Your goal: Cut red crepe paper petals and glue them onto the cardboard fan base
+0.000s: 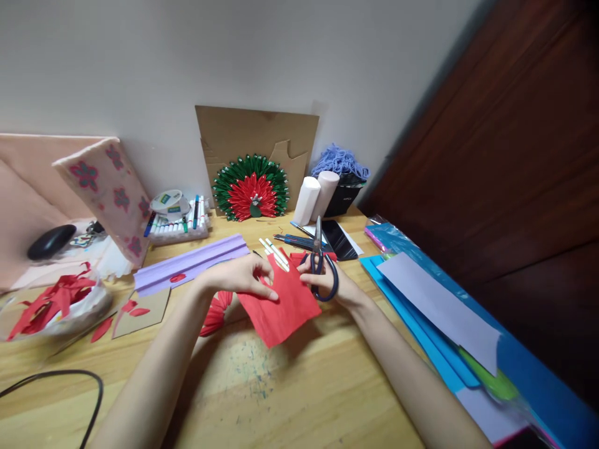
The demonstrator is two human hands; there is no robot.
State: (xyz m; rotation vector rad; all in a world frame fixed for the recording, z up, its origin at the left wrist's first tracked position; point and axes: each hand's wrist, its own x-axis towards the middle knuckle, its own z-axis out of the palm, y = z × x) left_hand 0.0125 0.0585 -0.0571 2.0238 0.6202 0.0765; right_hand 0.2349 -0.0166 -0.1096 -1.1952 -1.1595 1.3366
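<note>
My left hand (246, 279) pinches the upper left edge of a red paper sheet (283, 308) held just above the wooden table (262, 386). Beside it, my right hand (327, 284) grips blue-handled scissors (322, 262), fingers through the loops, blades pointing up and away at the sheet's top edge. Whether the blades are apart is hard to tell. A red paper fan piece (214, 315) lies under my left wrist.
Stacked blue, lilac and green sheets (440, 312) fill the right side. A lilac folded strip (191, 262), marker set (180, 224), red-green paper fan (251, 187), cardboard, white rolls (316, 196), phone (339, 240) and pens sit behind. Red scraps in a bowl (56, 302) and a black cable (60, 377) lie left.
</note>
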